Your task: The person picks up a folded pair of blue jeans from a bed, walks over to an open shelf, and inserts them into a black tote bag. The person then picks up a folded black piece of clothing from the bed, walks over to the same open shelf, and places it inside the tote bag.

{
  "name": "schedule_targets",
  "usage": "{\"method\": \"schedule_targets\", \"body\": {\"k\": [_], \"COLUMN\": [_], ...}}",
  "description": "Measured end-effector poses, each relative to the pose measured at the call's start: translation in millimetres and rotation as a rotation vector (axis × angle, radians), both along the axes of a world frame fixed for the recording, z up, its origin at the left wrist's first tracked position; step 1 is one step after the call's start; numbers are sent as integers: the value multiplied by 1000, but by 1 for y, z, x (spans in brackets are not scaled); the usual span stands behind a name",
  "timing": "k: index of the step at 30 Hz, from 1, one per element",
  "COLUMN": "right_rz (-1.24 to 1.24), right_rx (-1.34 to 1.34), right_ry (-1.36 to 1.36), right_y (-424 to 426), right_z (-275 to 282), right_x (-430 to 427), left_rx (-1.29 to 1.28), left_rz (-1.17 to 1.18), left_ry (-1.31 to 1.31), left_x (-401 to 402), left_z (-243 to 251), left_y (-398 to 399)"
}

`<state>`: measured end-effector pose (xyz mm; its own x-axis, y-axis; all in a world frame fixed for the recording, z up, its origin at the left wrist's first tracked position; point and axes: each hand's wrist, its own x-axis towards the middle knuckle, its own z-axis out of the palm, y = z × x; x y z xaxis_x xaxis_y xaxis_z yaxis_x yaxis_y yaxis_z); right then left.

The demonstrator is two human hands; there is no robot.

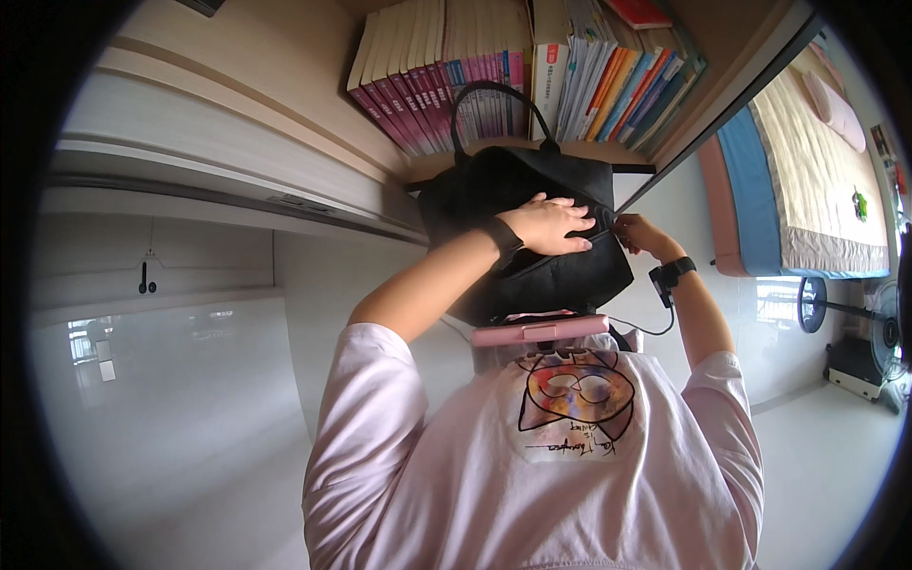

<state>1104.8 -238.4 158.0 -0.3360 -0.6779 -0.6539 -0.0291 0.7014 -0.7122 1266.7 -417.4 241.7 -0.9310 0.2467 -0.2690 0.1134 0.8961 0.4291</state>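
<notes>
A black handbag (570,281) with its mouth spread lies in front of my body, one looped handle (499,85) up against the books. Over the bag's opening is my left hand (552,224), palm down, fingers apart and holding nothing visible. At the right end of the opening, my right hand (638,236) has its thumb and fingers pinched on the bag's edge; exactly what part they grip is too small to tell. Both wrists wear black bands. Close to my chest, below the bag, is a pink case (540,331).
Behind the bag, a wooden shelf (328,135) holds a row of purple-spined books (420,107) and colourful books and papers (627,92). A bed (819,185) stands at the right, with a fan (887,331) below it. A cable (652,333) runs from my right wrist.
</notes>
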Motion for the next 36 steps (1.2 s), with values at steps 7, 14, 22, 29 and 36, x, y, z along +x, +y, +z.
{"method": "schedule_targets", "body": {"k": [7,14,22,29,36], "right_rz": [-55,-47,73,41,92], "right_rx": [-149,-154,-133,-188,-239], "right_ry": [-82,-58,23,-53,19], "right_y": [19,-8,-41,-23,-16], "right_z": [14,52,71,71,65], "right_x": [-19,-7,7,-1,-1], "left_rx": [-29,5,24,-22,-95], "left_rz": [16,41,71,147,156], "left_ry": [-195,-214,-239,26,40], "left_x": [-12,-10,-13,-49,-63], "left_z": [2,2,5,26,-8], "left_y": [13,10,2,15,27]}}
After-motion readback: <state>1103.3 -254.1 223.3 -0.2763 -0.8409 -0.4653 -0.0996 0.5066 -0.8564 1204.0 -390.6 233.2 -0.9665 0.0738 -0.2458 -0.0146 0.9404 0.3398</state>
